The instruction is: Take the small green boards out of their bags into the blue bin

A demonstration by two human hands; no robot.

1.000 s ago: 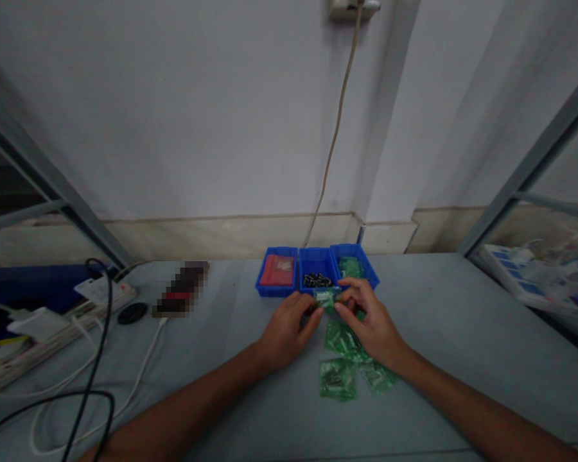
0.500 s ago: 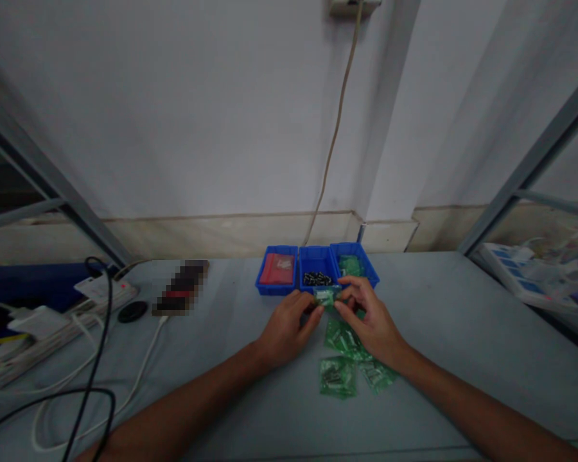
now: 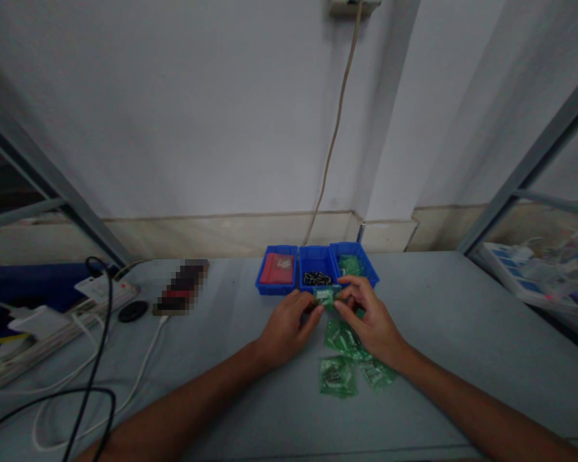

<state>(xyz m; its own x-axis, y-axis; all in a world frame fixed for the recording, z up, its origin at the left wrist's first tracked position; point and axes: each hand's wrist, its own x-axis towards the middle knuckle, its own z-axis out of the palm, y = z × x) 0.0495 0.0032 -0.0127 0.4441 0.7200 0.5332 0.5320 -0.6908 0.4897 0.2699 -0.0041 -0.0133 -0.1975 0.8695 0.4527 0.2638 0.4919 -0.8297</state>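
Between my two hands is a small green plastic bag (image 3: 325, 295), held just in front of the blue bins. My left hand (image 3: 287, 327) pinches its left side with thumb and fingers. On its right side, my right hand (image 3: 368, 316) grips it the same way. Below my right hand lie more green bags (image 3: 343, 339), partly hidden by it. Nearer to me, another green bag (image 3: 338, 376) holds small metal-looking pieces. The middle blue bin (image 3: 316, 258) has small black and silver parts (image 3: 317, 278) at its front.
The left blue bin (image 3: 264, 290) holds red bags (image 3: 277, 268); the right one (image 3: 374, 277) holds green bags (image 3: 350, 265). On the left lie a pixelated object (image 3: 182, 287), a round black disc (image 3: 133, 312), a power strip (image 3: 52, 337) and loose cables. Another power strip (image 3: 515, 276) is at right.
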